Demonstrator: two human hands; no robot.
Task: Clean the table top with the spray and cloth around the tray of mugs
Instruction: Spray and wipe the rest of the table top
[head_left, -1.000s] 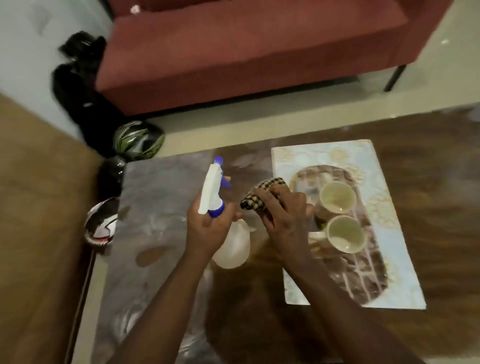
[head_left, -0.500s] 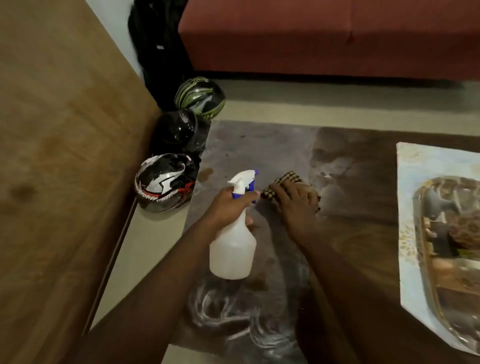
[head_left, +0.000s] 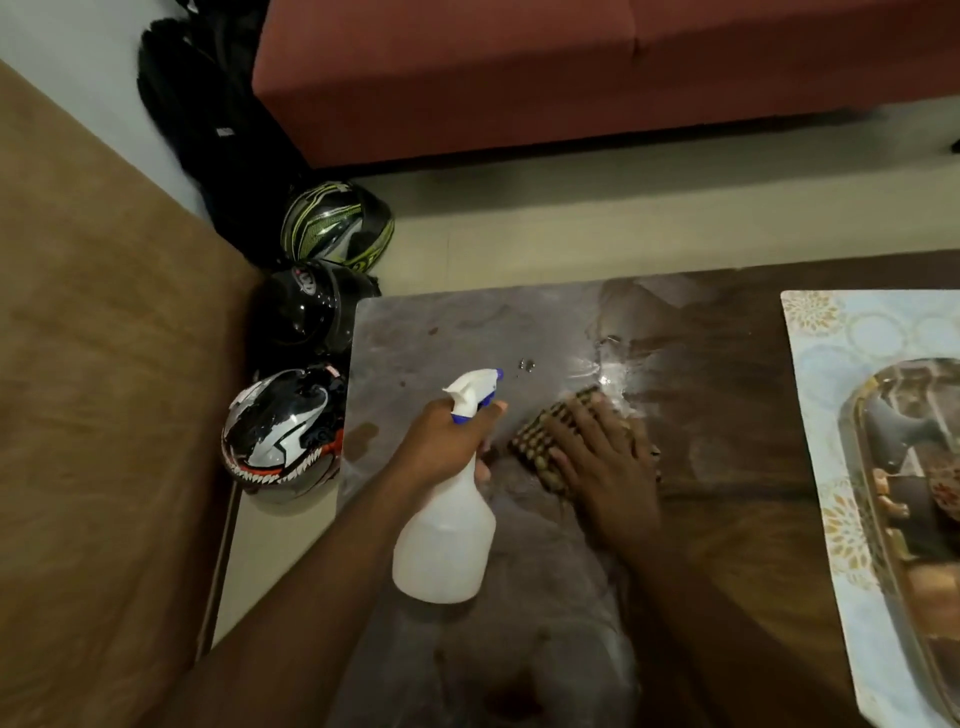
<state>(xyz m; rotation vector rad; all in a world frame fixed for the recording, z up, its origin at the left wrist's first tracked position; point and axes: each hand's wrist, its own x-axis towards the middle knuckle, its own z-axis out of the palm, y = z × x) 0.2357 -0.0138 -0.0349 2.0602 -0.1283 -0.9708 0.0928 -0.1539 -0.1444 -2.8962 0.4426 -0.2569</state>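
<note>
Nearest the camera, two bare forearms reach out over the dark, glossy bench (head_left: 727, 395). The left hand (head_left: 441, 441) is wrapped around the neck of a white spray bottle (head_left: 447, 540), one finger stretched toward the blue trigger; the bottle is tilted with its round body hanging down toward the camera and its nozzle pointing to the right, above the bench. Just beside it, the right hand (head_left: 605, 467) lies flat with fingers spread, pressing a checked cloth (head_left: 537, 441) onto the bench top. A wet, shiny smear with a few droplets sits just beyond the cloth. At the right edge, well apart from the hands, a pale patterned mat (head_left: 831, 353) lies on the bench with a shiny tray (head_left: 872, 467) on it; its contents are cut off by the frame. On the floor left of the bench stand three helmets (head_left: 283, 431) in a row. Farther back are a black bag (head_left: 218, 119) and a red sofa (head_left: 571, 67).
</note>
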